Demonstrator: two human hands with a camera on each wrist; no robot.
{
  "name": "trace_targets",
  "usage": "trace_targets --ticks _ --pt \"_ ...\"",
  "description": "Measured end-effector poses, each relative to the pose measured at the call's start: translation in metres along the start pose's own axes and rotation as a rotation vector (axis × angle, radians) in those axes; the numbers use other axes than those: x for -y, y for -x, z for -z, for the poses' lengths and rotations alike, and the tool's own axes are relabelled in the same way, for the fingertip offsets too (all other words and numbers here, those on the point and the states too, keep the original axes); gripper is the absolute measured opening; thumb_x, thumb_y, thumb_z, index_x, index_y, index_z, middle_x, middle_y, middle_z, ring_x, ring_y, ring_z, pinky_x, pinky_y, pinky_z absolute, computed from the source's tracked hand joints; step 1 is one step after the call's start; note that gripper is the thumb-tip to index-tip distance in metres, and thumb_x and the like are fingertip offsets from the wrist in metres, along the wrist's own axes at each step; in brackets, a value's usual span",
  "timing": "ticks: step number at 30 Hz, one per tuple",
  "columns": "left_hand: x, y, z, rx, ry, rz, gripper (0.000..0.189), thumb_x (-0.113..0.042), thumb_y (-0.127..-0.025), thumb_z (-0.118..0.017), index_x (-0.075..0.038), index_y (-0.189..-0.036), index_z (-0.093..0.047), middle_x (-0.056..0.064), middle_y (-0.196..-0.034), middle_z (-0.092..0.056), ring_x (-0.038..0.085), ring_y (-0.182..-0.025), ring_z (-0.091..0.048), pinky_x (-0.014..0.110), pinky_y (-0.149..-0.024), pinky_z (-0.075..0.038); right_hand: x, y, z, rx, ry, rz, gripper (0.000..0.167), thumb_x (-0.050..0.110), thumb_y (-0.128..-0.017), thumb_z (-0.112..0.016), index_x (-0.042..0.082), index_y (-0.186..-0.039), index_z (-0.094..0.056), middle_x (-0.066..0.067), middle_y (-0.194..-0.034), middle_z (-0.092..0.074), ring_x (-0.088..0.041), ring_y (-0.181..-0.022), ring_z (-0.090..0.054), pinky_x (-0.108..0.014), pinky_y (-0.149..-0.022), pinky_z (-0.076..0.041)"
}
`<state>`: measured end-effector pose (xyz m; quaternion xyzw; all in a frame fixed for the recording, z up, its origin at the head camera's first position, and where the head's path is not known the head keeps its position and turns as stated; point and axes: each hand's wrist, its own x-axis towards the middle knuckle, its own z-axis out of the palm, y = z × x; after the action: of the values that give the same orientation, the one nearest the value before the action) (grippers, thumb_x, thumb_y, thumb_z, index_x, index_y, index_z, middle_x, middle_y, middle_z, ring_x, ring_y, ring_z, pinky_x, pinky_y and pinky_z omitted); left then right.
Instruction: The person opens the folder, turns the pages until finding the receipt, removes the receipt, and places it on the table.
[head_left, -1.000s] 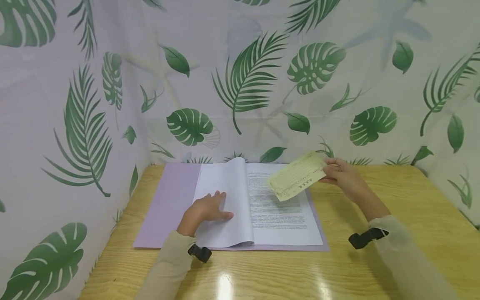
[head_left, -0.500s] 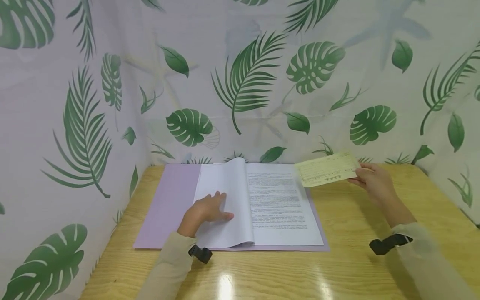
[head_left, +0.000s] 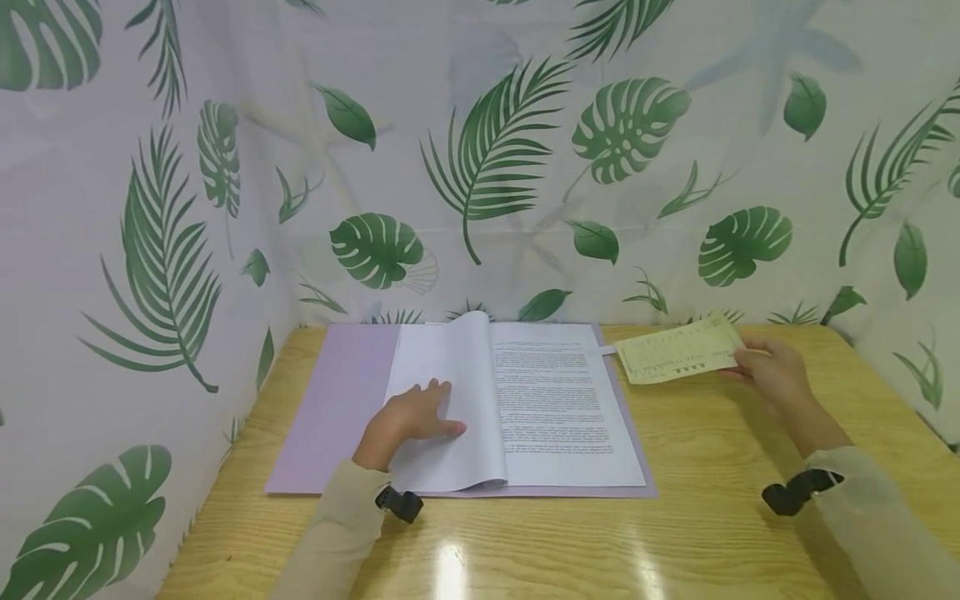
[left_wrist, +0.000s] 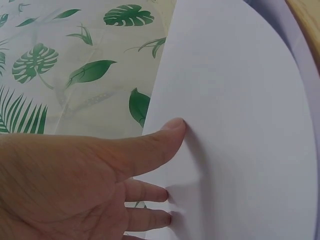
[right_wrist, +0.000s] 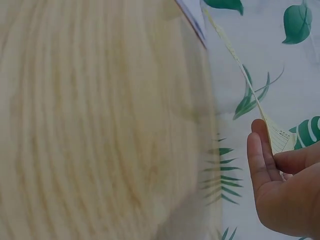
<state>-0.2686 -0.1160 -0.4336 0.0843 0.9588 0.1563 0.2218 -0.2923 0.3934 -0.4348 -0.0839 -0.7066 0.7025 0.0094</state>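
A lilac folder (head_left: pixel 330 417) lies open on the wooden table with a stack of white sheets inside. Its right-hand page (head_left: pixel 558 417) carries printed text, and the blank back of a turned page (head_left: pixel 468 375) bulges up at the fold. My left hand (head_left: pixel 412 417) rests on that blank page, fingers spread and thumb out; the left wrist view shows the fingertips against the white paper (left_wrist: pixel 240 115). Right of the folder, my right hand (head_left: pixel 776 375) pinches a pale yellow printed slip (head_left: pixel 678 350) by its right end, between thumb and fingers. The right wrist view shows the slip nearly edge-on.
A small white tab (head_left: pixel 606 350) juts from the folder's right edge, right by the slip's left end. The wooden table (head_left: pixel 712 517) extends in front and to the right. A leaf-patterned cloth (head_left: pixel 525 167) stands behind and on the left.
My right hand has carried the yellow slip rightward, from over the printed page to beside the folder, and the white tab now shows. My left hand has stayed on the page.
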Motion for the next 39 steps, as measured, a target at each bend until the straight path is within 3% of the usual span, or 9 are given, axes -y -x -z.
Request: trace_targets --ticks 4,10,18,33,35,39 --pt "0.0 0.0 0.0 0.003 -0.005 -0.004 0.086 -0.051 -0.095 -0.067 -0.01 -0.161 -0.03 0.016 -0.169 -0.025 0.038 -0.156 -0.022 0.058 -0.124 -0.028 -0.007 -0.001 0.005 -0.01 0.046 -0.002 0.022 -0.002 -0.103 -0.047 -0.011 -0.122 -0.045 0.011 -0.083 -0.067 -0.003 -0.073 -0.072 -0.022 -0.072 -0.062" --pt "-0.001 0.0 0.001 0.002 0.006 -0.011 0.086 -0.05 -0.095 -0.068 -0.009 -0.161 -0.031 0.017 -0.168 -0.025 0.039 -0.156 -0.022 0.058 -0.124 -0.027 -0.013 -0.002 0.008 -0.035 0.122 -0.036 0.028 0.001 -0.103 -0.049 -0.011 -0.127 -0.045 0.011 -0.083 -0.065 -0.003 -0.073 -0.071 -0.023 -0.074 -0.063" --pt "-0.001 0.0 0.001 -0.005 -0.003 -0.011 0.086 -0.05 -0.095 -0.068 -0.009 -0.161 -0.031 0.017 -0.168 -0.025 0.039 -0.156 -0.023 0.057 -0.124 -0.028 -0.015 -0.003 0.008 -0.061 0.323 -0.058 0.05 0.006 -0.102 -0.048 -0.019 -0.144 -0.034 0.012 -0.086 -0.06 -0.001 -0.073 -0.07 -0.024 -0.074 -0.063" --pt "-0.003 -0.001 0.001 -0.011 -0.023 -0.004 0.086 -0.05 -0.095 -0.068 -0.009 -0.161 -0.031 0.016 -0.168 -0.026 0.039 -0.156 -0.023 0.057 -0.124 -0.028 -0.021 -0.006 0.014 -0.068 0.446 -0.031 0.053 0.006 -0.102 -0.049 -0.02 -0.147 -0.036 0.028 -0.085 -0.054 0.007 -0.072 -0.066 -0.02 -0.07 -0.061" --pt "-0.002 -0.001 0.001 -0.009 -0.022 -0.002 0.086 -0.05 -0.095 -0.068 -0.009 -0.161 -0.031 0.016 -0.168 -0.026 0.039 -0.156 -0.023 0.057 -0.124 -0.028 -0.022 -0.006 0.013 -0.074 0.481 -0.023 0.052 0.009 -0.104 -0.048 -0.019 -0.146 -0.038 0.023 -0.09 -0.057 0.009 -0.073 -0.063 -0.021 -0.07 -0.061" --pt "-0.001 0.001 0.001 -0.001 -0.002 0.004 0.086 -0.049 -0.095 -0.068 -0.009 -0.161 -0.031 0.016 -0.168 -0.025 0.039 -0.156 -0.022 0.057 -0.124 -0.027 -0.021 -0.002 0.01 -0.094 0.591 0.002 0.05 0.015 -0.105 -0.047 -0.018 -0.142 -0.045 -0.009 -0.113 -0.065 0.012 -0.075 -0.056 -0.02 -0.067 -0.058"
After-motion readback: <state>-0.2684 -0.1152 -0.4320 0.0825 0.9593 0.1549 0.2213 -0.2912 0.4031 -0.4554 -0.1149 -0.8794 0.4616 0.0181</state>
